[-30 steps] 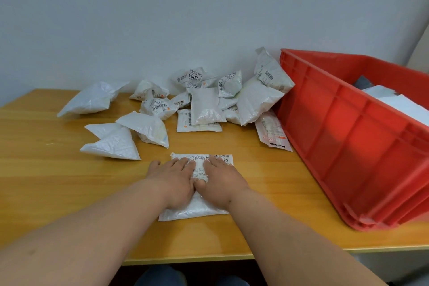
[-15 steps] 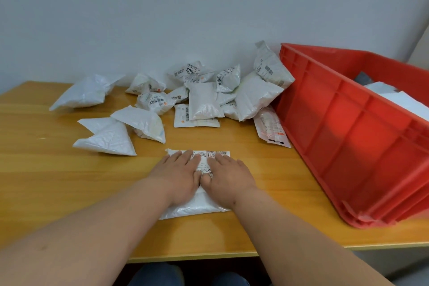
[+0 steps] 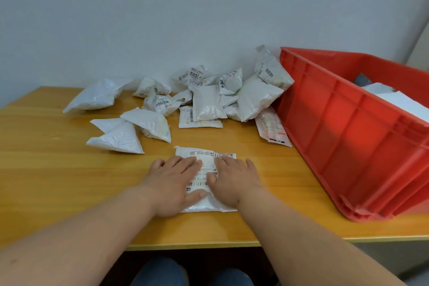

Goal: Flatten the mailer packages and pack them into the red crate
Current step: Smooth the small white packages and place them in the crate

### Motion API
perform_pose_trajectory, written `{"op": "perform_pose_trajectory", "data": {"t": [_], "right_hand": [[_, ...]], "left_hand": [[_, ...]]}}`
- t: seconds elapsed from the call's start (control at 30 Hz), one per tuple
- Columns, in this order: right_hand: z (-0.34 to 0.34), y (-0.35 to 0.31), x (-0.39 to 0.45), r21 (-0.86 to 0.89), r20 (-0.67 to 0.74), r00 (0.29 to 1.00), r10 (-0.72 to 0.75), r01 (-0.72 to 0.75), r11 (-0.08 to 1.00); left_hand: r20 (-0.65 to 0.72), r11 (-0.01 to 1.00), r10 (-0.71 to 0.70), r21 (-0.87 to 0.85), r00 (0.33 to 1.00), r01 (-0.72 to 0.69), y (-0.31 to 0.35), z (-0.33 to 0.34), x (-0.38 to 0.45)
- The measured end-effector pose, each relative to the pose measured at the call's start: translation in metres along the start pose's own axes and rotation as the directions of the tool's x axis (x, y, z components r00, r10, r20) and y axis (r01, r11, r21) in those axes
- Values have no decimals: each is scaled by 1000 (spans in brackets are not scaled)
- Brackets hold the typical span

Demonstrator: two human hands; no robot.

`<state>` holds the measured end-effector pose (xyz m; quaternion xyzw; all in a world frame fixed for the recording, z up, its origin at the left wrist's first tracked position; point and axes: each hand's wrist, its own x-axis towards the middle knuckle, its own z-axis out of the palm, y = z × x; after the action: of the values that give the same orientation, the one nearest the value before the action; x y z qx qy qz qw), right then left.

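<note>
A white mailer package (image 3: 202,170) with a printed label lies flat on the wooden table (image 3: 58,169) near the front edge. My left hand (image 3: 173,184) presses its left half with straight fingers. My right hand (image 3: 234,181) presses its right half the same way, thumbs close together. The red crate (image 3: 348,127) stands at the right, tilted toward me, with flat white mailers (image 3: 394,100) inside. A heap of puffy white mailers (image 3: 209,97) lies at the back by the wall.
Two loose mailers (image 3: 130,132) sit left of centre, and another (image 3: 97,96) lies at the far left back. One flat mailer with red print (image 3: 272,129) rests against the crate's side. My knees show below the table's front edge.
Both hands have slid apart and forward over the mailer, uncovering more of its label between them. The mailer lies flatter.
</note>
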<state>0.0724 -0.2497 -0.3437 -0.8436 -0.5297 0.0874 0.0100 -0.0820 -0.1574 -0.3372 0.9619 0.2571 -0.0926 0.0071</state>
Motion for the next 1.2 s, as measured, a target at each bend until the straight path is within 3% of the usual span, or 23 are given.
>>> {"op": "perform_pose_trajectory", "data": {"t": [0.17, 0.27, 0.37, 0.47, 0.57, 0.97, 1.1, 1.2], "right_hand": [[-23, 1, -11, -201, -106, 994, 6, -27, 979], [-16, 5, -12, -67, -142, 989, -33, 24, 997], [-8, 5, -9, 8, 1, 991, -134, 134, 991], [-3, 5, -6, 33, 8, 989, -147, 147, 989], [-3, 7, -5, -13, -15, 988, -153, 152, 988], [-4, 3, 0, -77, 2, 993, -119, 118, 990], [-9, 0, 2, -134, -91, 991, -100, 88, 987], [5, 1, -1, -103, -70, 991, -114, 107, 989]], "left_hand": [[-21, 989, 74, 127, 997, -71, -16, -20, -1], [-63, 987, 33, 158, 998, -23, -17, -24, 6], [-67, 998, -60, 17, 996, 61, -10, -14, 13], [2, 955, -153, -256, 988, 148, 0, -2, 16], [88, 964, -133, -221, 987, 149, 7, 10, 15], [172, 988, -73, -119, 982, 95, -1, 8, 15], [161, 961, -51, -261, 986, 93, -9, -7, 24], [71, 904, -108, -408, 992, 127, -7, -1, 36]]}}
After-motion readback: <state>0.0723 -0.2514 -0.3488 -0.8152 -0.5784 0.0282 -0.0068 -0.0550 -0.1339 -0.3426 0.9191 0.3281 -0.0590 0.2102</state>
